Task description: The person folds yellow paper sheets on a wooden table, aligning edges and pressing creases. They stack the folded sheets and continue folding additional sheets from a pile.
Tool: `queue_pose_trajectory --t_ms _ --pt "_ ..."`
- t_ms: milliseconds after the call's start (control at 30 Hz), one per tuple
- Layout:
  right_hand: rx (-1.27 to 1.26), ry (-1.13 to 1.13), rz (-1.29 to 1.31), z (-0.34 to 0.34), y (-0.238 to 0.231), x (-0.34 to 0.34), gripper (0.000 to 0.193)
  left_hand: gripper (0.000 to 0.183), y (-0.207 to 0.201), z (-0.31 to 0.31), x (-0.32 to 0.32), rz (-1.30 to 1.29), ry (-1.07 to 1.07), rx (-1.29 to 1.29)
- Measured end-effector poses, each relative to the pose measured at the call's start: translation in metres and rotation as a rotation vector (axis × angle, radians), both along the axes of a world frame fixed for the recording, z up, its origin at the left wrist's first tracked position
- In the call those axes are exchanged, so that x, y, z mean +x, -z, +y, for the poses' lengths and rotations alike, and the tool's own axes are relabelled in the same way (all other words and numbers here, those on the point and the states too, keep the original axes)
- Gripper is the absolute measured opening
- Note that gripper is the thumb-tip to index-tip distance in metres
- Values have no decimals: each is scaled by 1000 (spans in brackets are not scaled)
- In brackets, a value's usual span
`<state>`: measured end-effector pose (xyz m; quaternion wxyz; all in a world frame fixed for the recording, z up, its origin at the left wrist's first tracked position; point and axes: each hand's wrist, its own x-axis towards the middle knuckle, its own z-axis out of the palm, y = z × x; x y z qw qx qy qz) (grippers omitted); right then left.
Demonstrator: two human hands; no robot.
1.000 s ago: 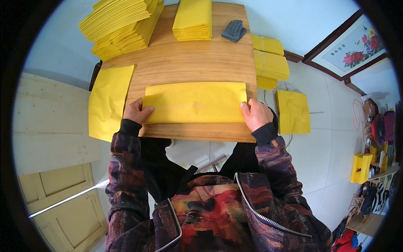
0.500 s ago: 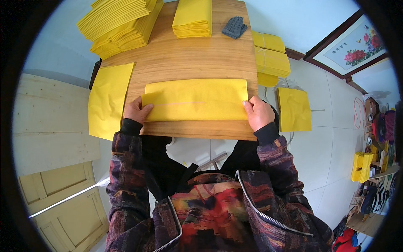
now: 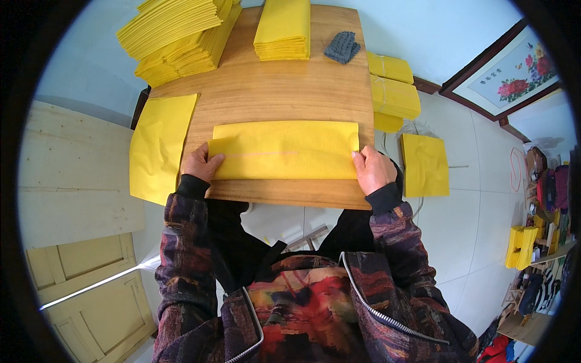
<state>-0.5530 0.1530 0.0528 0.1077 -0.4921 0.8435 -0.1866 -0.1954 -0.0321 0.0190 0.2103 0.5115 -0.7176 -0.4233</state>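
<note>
A yellow folded sheet (image 3: 284, 163), paper or thin felt, lies lengthwise along the near edge of the wooden table (image 3: 284, 97). A faint pink line runs across its left half. My left hand (image 3: 201, 163) pinches the sheet's left end, thumb on top and fingers partly hidden beneath. At the opposite end, my right hand (image 3: 374, 169) grips the edge between thumb and curled fingers. Left of my left hand, a larger yellow sheet (image 3: 160, 142) overhangs the table's side.
Tall yellow stacks (image 3: 181, 48) fill the far left corner, with a neat folded pile (image 3: 282, 33) beside them. A grey knitted item (image 3: 342, 47) lies far right. Tied yellow bundles (image 3: 394, 97) and another yellow stack (image 3: 425, 164) stand past the table's right side.
The whole scene sits slightly lower in the picture as the view shifts. Both hands keep their hold on the sheet's ends, and the sheet's fold looks the same.
</note>
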Motion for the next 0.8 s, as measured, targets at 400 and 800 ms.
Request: queue_pose_trajectory --t_ms 400,800 --pt "-179 -22 13 7 -13 6 19 31 -20 7 -12 -207 38 -164" --pt "-329 -655 165 -24 13 60 51 34 -15 2 -8 -244 51 -165"
